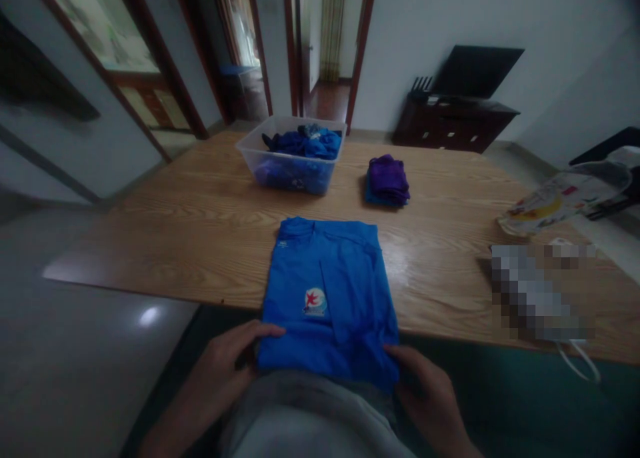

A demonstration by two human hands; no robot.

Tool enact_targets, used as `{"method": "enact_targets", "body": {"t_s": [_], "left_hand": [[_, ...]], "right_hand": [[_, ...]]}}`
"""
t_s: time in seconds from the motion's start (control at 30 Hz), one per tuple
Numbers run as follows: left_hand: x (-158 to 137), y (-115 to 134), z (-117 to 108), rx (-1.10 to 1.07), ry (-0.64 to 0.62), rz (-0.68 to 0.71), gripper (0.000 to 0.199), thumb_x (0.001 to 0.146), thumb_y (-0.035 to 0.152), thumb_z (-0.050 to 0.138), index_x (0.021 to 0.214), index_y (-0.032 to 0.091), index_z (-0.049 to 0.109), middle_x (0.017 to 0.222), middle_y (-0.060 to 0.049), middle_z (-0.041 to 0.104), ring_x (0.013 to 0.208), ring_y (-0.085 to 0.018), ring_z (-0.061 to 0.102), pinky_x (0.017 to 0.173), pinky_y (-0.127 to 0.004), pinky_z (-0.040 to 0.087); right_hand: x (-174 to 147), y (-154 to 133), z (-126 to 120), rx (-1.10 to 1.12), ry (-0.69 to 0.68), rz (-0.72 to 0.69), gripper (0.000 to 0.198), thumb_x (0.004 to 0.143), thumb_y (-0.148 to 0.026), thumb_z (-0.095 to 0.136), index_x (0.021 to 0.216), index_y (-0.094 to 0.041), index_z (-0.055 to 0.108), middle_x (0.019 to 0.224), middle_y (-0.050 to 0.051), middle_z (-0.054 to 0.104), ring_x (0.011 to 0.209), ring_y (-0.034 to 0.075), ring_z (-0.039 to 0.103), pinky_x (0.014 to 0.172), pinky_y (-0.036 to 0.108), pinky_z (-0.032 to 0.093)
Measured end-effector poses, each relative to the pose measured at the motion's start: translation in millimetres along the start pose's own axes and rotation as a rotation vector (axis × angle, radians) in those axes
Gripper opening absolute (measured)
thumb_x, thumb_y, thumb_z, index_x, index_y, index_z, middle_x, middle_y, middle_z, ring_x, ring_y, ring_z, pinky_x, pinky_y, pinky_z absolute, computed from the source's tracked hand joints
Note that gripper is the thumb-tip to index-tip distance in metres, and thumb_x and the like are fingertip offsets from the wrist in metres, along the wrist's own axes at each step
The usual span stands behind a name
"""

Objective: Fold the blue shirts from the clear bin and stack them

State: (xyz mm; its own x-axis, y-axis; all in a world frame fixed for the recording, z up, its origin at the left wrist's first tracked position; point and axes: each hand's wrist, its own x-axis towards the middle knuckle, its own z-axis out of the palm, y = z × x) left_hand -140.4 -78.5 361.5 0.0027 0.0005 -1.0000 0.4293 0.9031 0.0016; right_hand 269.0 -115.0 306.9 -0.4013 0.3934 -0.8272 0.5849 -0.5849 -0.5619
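Note:
A blue shirt (295, 271) with a small white and red emblem lies partly folded on the wooden table (200, 211), its lower end hanging past the front edge toward my body. My left hand (235, 355) pinches the shirt's lower left side between thumb and fingers. On the opposite side, my right hand (425, 381) grips the lower right side in the same way. The collar end lies flat, farther up the table. Some fingers of both hands are hidden beneath the cloth.
Behind the shirt stands a clear plastic bin (295, 175) of blue and dark clothes. To its right sits a folded purple and blue stack (387, 181). A printed plastic bag (555, 201) and a blurred-out object (535, 295) with a white cord occupy the right side.

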Motion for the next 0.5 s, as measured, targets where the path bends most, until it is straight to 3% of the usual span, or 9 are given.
{"method": "enact_targets", "body": {"t_s": [0.13,0.23,0.33,0.43,0.5], "left_hand": [[5,3,1,0.065,0.054,0.125,0.038,0.087,0.021,0.073,0.114,0.042,0.088,0.116,-0.001,0.083,0.106,-0.028,0.079,0.098,-0.037,0.063],[6,8,-2,0.099,0.028,0.206,0.036,0.087,0.017,0.071,0.107,0.041,0.089,0.1,-0.003,0.079,0.092,-0.024,0.076,0.082,-0.032,0.062],[4,8,-12,0.152,0.041,0.252,0.028,0.09,0.02,0.072,0.099,0.04,0.09,0.09,-0.004,0.069,0.083,-0.022,0.069,0.075,-0.03,0.059],[-1,4,-25,0.199,0.145,0.275,0.023,0.086,0.022,0.08,0.097,0.041,0.089,0.104,-0.005,0.069,0.101,-0.026,0.069,0.091,-0.035,0.06],[-2,4,-34,0.142,0.147,0.257,0.019,0.082,0.023,0.084,0.094,0.038,0.087,0.117,-0.005,0.072,0.114,-0.03,0.069,0.102,-0.039,0.058]], "right_hand": [[18,-12,1,-0.282,-0.006,-0.292,0.072,0.087,-0.002,0.052,0.152,-0.027,0.069,0.098,0.007,0.081,0.08,0.023,0.079,0.071,0.03,0.066],[28,-21,5,-0.368,0.001,-0.444,0.059,0.094,-0.002,0.05,0.143,-0.024,0.073,0.086,0.007,0.073,0.068,0.02,0.07,0.059,0.028,0.06],[31,-30,1,-0.306,0.039,-0.489,0.039,0.095,-0.009,0.061,0.127,-0.025,0.077,0.102,0.012,0.076,0.091,0.027,0.074,0.079,0.039,0.065],[33,-42,-14,-0.209,0.004,-0.449,0.033,0.094,-0.018,0.072,0.124,-0.03,0.077,0.137,0.014,0.072,0.134,0.039,0.066,0.109,0.059,0.057],[38,-50,-29,-0.101,-0.071,-0.407,0.031,0.095,-0.024,0.076,0.124,-0.032,0.075,0.148,0.012,0.069,0.142,0.04,0.062,0.117,0.061,0.052]]}}
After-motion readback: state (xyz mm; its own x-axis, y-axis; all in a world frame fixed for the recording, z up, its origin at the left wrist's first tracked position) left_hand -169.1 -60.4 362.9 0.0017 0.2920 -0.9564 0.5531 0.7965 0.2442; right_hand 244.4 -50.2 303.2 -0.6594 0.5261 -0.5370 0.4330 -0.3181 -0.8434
